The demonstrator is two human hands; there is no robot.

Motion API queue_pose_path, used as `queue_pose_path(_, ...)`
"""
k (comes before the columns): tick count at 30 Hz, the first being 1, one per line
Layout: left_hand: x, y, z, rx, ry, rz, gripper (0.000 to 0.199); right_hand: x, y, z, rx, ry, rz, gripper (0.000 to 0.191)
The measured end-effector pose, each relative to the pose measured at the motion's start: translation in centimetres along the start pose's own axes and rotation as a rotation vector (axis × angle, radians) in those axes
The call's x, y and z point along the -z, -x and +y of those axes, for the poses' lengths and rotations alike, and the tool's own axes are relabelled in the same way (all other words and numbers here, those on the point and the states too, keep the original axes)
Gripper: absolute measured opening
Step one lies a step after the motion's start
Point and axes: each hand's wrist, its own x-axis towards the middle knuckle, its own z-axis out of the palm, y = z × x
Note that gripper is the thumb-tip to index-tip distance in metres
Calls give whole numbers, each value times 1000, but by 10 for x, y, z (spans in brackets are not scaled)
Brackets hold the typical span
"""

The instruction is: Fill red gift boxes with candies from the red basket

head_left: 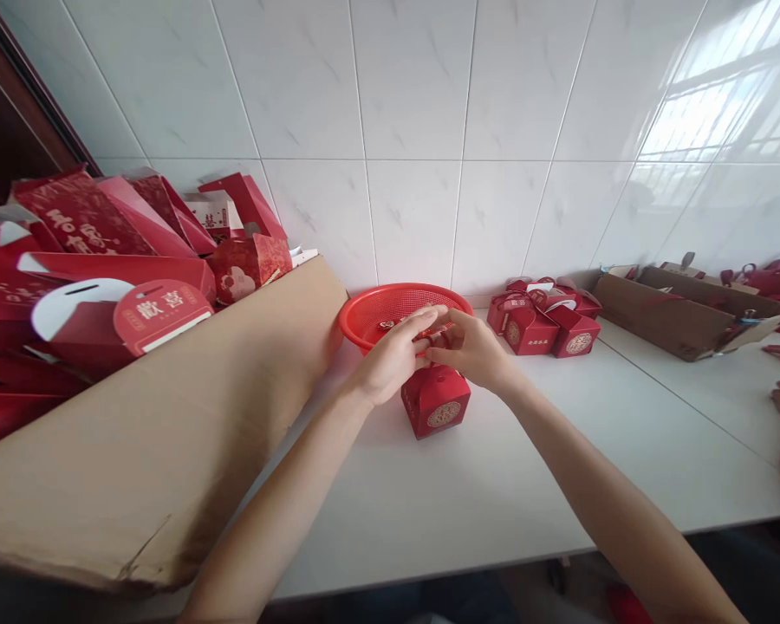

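Where the basket (353, 325) stands, our left hand (395, 354) arches half open, the box (437, 407) sits upright below and between both hands, neither clearly nearer, and our right hand (476, 348) curls its fingers, though we cannot tell what either grips.

You show two hands, left hand (390, 360) and right hand (474, 351); one red basket (390, 303); one red box (438, 403) below them; two cartons, large carton (136, 459) and smaller carton (650, 322). Clustered boxes (533, 334): at least three. Packages (162, 308) overlap, exact number unreadable.
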Motion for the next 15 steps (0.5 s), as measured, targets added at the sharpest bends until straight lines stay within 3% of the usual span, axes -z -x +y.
queue_pose_path(4, -2, -3, -6, 12, -98, -11, 43, -7, 1, 8, 22, 53, 124, 23)
queue_pose_path(8, 2, -1, -19, 35, -210, 18, 49, -1, 5, 18, -33, -142, 155, 15)
queue_pose_path(12, 19, 5, -33, 109, -160, 50, 50, 33, 17, 25, -103, -241, 247, 17)
queue_pose_path(15, 36, 14, -44, 88, -159, 49, 30, 76, 32, 24, -107, -201, 319, 24)
